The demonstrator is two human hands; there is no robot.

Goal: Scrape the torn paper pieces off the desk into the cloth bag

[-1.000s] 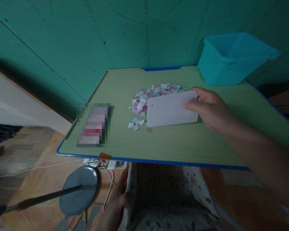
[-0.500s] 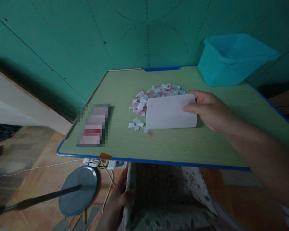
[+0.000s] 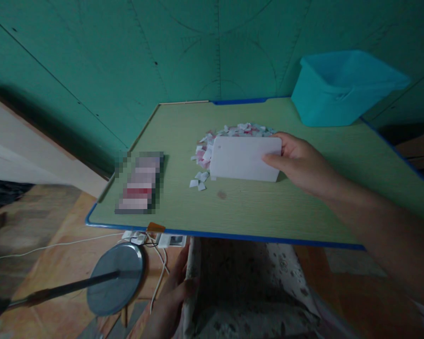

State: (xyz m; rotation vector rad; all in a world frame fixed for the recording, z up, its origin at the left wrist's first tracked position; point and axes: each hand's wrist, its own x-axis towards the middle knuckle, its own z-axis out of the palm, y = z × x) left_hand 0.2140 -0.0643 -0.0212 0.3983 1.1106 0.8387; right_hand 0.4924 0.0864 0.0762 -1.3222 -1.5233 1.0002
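My right hand (image 3: 297, 155) is closed round the right end of a white flat scraper (image 3: 243, 160), thumb on its near face. The scraper stands tilted on the table, its long lower edge at or near the surface. Behind it lies a heap of small white and pink paper scraps (image 3: 204, 149), partly hidden by the scraper. A few loose scraps (image 3: 198, 181) lie by its left end. Below the table's front edge, my left hand (image 3: 178, 287) is closed on the left edge of a speckled grey-white cloth (image 3: 286, 263), which hangs with a dark hollow in its middle.
A turquoise bin (image 3: 334, 94) stands at the back right of the green table (image 3: 155, 136). A blurred-out phone-like object (image 3: 139, 183) lies on the left. Orange tape (image 3: 155, 227) marks the front edge. Below are a round metal base (image 3: 116, 282), white cables and a power strip (image 3: 134, 237).
My right hand has pushed the scraper slightly left and away from the front edge, towards the heap. A dark spot on the table shows more fully. My left hand has stayed on the cloth.
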